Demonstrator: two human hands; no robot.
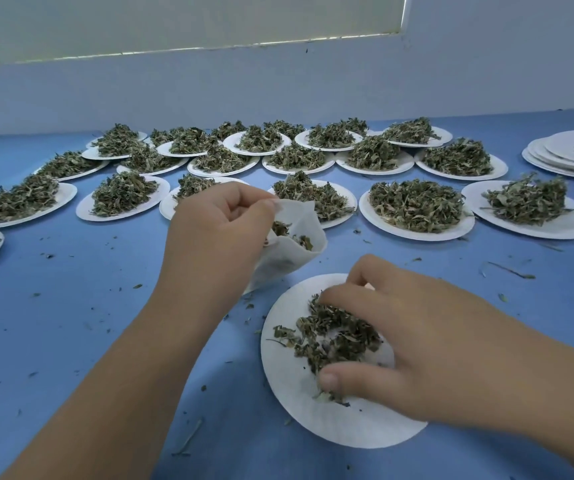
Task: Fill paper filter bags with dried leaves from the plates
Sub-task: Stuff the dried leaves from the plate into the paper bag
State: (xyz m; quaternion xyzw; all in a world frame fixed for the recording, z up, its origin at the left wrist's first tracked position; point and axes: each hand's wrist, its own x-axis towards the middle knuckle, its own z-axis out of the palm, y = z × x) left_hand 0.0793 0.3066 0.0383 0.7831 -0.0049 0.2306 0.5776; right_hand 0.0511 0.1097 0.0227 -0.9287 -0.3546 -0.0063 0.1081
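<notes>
Risk I see: the filter bag (292, 252) mouth sags, so leaves dropped in could spill onto the blue table (71, 306). My left hand (223, 230) pinches the bag's rim, just up-left of the near plate (330, 427). Right hand (417, 341) on that plate, fingers and thumb closing round dried leaves (330, 337).

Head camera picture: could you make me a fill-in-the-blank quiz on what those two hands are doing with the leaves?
1. The left hand holds a paper filter bag that is ____ at the top.
2. The right hand gathers dried leaves on the nearest plate, whose colour is ____.
3. The table surface is ____.
4. The stack of plates sits at the far ____.
Missing words: open; white; blue; right.
</notes>
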